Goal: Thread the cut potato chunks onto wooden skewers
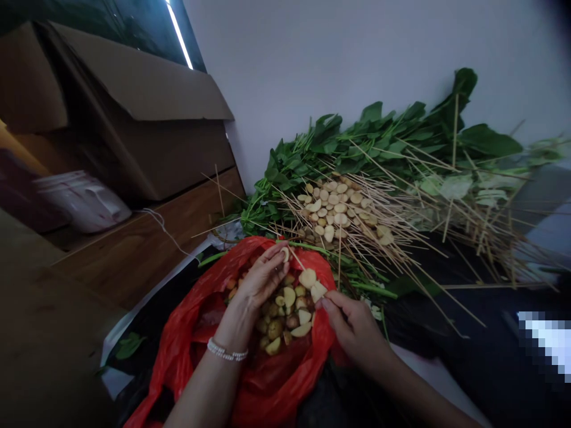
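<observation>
My left hand [263, 276], with a bead bracelet on the wrist, pinches a small pale potato piece [285, 254] at the tip of a thin bamboo skewer [298, 261]. My right hand [352, 324] grips the skewer's lower end, and two potato pieces [312, 284] are threaded on it. Both hands hover over an open red plastic bag [267, 380] holding several cut potato chunks [281, 327].
Behind the bag lies a pile of finished potato skewers [339, 211] on a heap of leafy greens [401, 137] against a white wall. Loose skewers [473, 232] fan out to the right. A cardboard box [147, 119] and a white container [80, 199] sit on the left.
</observation>
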Motion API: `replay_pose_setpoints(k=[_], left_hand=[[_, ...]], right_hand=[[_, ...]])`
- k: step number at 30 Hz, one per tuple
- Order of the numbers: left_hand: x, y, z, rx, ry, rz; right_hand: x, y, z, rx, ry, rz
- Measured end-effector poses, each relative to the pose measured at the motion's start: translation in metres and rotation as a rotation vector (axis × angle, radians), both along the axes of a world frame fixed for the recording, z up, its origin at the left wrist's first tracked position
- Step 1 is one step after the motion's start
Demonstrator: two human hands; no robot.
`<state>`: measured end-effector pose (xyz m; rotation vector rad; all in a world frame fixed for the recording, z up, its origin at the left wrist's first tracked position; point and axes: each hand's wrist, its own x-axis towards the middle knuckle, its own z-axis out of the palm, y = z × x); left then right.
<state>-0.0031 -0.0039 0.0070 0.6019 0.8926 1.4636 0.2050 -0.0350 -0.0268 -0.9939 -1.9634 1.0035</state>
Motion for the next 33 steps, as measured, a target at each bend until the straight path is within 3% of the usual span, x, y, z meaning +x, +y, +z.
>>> replay_pose_setpoints(k=[18, 33], left_hand=[[-0.008, -0.001, -0.01, 0.103, -0.115, 0.107], [-0.012, 0.001, -0.015, 0.18, 0.096, 0.12]], right_hand=[[-0.003, -0.009, 0.005, -0.026, -0.103, 0.04], [-0.001, -0.007, 0.003, -0.058, -0.197, 0.02]])
